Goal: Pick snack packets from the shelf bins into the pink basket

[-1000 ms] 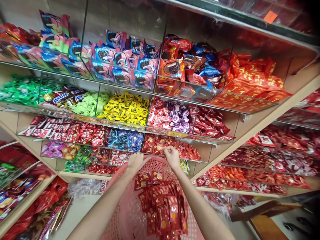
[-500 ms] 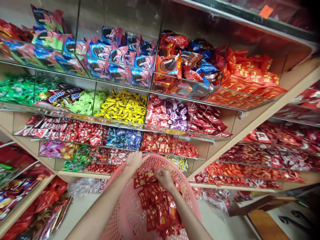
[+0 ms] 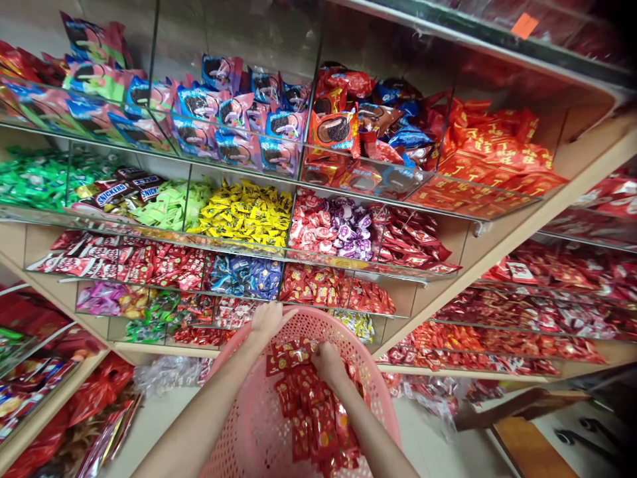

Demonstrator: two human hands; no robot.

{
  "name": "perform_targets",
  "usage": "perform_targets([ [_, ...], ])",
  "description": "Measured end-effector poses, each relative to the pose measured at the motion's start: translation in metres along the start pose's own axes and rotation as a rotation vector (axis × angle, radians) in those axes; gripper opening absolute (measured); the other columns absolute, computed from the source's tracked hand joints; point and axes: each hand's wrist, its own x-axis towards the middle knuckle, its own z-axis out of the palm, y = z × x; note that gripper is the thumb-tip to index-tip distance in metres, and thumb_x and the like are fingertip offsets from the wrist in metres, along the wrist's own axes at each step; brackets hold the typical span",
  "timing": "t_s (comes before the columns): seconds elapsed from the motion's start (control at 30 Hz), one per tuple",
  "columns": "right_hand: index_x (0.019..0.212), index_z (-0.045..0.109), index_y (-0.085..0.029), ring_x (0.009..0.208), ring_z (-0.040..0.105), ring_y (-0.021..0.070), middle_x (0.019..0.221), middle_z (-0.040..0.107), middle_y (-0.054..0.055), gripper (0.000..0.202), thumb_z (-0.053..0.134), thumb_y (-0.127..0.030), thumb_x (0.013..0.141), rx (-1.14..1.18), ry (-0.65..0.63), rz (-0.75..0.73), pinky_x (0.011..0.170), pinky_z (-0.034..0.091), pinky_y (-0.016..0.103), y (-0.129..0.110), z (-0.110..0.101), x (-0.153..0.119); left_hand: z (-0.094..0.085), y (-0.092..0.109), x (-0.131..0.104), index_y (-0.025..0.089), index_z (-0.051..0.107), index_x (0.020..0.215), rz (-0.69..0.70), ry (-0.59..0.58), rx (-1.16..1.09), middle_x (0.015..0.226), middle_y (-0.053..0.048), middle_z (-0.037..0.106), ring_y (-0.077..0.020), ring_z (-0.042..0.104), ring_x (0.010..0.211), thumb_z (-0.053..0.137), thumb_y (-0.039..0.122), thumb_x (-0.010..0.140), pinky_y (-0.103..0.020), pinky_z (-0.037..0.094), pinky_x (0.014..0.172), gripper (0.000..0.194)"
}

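A pink perforated basket [image 3: 385, 405] is tilted below the shelves, with red candy packets [image 3: 313, 425] inside it. My left hand [image 3: 267, 320] is closed on the basket's far rim, its fingers bent over the edge. Inside the basket, my right hand [image 3: 327, 362] is closed at the upper part of the packets, touching them. Its fingertips are partly hidden, so what they hold, if anything, cannot be made out. My forearm covers some packets on the right.
Glass-fronted shelves [image 3: 293, 179] of wrapped sweets rise ahead. Another candy rack [image 3: 537, 332] stands at the right. Clear plastic bags [image 3: 166, 373] lie below the shelves, and a wooden piece [image 3: 527, 448] is at the lower right.
My right hand has moved slightly right and down over the packets, and its fingers have curled further in. My left hand stays on the rim.
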Motion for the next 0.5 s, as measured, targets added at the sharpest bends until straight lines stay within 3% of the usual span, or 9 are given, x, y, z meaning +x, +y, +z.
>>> perform_targets([
  [0.17, 0.056, 0.053, -0.016, 0.054, 0.048, 0.0115, 0.055, 0.056, 0.003, 0.014, 0.046, -0.009, 0.065, 0.028, 0.049, -0.076, 0.049, 0.026, 0.021, -0.003, -0.014, 0.01, -0.003, 0.0, -0.001, 0.01, 0.062, 0.083, 0.007, 0.007, 0.007, 0.08, -0.016, 0.061, -0.0272, 0.057, 0.079, 0.009, 0.065, 0.073, -0.035, 0.04, 0.068, 0.077],
  [0.3, 0.068, 0.054, -0.017, 0.058, 0.05, 0.012, 0.063, 0.056, 0.003, 0.014, 0.041, -0.015, 0.073, 0.076, 0.145, -0.106, 0.054, 0.031, 0.021, -0.012, -0.039, 0.03, -0.005, 0.001, -0.003, 0.01, 0.062, 0.084, -0.014, -0.003, -0.005, 0.081, -0.016, 0.061, -0.0269, 0.057, 0.081, 0.011, 0.066, 0.072, -0.034, 0.04, 0.07, 0.077],
  [0.4, 0.087, 0.053, -0.017, 0.072, 0.052, 0.0139, 0.084, 0.056, 0.006, 0.02, 0.036, -0.015, 0.077, 0.035, 0.267, -0.121, 0.063, 0.035, 0.022, -0.017, -0.063, 0.055, -0.006, 0.002, -0.004, 0.01, 0.062, 0.085, -0.015, -0.009, -0.011, 0.082, -0.016, 0.061, -0.0266, 0.057, 0.082, 0.012, 0.066, 0.072, -0.034, 0.039, 0.071, 0.077],
  [0.5, 0.105, 0.048, -0.017, 0.086, 0.05, 0.0158, 0.105, 0.049, 0.009, 0.031, 0.033, -0.012, 0.078, -0.055, 0.272, -0.192, 0.071, 0.036, 0.024, -0.016, -0.079, 0.084, -0.004, 0.001, -0.003, 0.01, 0.062, 0.085, -0.006, 0.0, -0.008, 0.082, -0.016, 0.061, -0.0262, 0.056, 0.082, 0.012, 0.066, 0.072, -0.034, 0.04, 0.07, 0.076],
])
